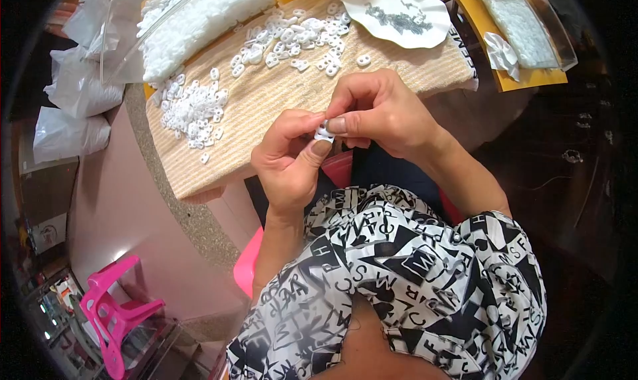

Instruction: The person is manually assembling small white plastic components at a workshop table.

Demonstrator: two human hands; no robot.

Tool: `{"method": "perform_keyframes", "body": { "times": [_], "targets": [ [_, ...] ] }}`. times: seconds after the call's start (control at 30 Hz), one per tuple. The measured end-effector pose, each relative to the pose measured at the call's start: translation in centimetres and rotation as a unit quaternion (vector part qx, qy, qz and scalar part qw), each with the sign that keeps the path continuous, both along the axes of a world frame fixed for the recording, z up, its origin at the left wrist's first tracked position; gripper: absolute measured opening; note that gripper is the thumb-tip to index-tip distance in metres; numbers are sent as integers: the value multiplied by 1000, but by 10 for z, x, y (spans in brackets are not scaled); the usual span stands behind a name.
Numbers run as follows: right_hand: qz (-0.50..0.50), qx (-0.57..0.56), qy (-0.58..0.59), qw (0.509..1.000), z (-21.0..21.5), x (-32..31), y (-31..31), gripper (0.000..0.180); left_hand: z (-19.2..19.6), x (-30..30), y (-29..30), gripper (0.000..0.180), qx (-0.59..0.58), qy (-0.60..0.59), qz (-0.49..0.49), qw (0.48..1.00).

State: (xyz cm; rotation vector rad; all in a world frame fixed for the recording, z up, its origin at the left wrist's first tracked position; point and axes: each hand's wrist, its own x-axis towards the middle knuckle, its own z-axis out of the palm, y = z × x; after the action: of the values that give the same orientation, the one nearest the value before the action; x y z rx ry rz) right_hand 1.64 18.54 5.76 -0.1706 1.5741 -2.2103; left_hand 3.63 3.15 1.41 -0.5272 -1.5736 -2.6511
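Just beyond the table's near edge, my two hands meet over a small white plastic piece with holes [323, 134]. My left hand [287, 162] pinches it between thumb and fingers from the left. From the right, the thumb and forefinger of my right hand [382, 114] close on its upper end; whether they also hold a tiny part is hidden. Similar loose white pieces lie in a heap [194, 111] on the left and a wider spread [292, 39] at the back. A white wavy-edged plate [435, 29] at the back right carries small dark bits [402, 21].
A striped beige cloth [266, 97] covers the table. Behind stands a large clear bag of white pieces [206, 27]. At the far right, another filled bag [515, 21] lies on yellow material beside crumpled white paper [502, 55]. A pink plastic stool [119, 307] is at lower left.
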Motion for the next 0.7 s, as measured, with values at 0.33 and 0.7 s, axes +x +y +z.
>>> {"method": "perform_keyframes", "body": {
  "times": [0.33,0.7],
  "targets": [
    [3,20,5,1000,2,3,-2,4,-3,4,3,21,-41,52,68,995],
    [-21,3,-25,999,5,5,-3,7,-1,-1,1,22,8,23,8,1000]
  ]
}}
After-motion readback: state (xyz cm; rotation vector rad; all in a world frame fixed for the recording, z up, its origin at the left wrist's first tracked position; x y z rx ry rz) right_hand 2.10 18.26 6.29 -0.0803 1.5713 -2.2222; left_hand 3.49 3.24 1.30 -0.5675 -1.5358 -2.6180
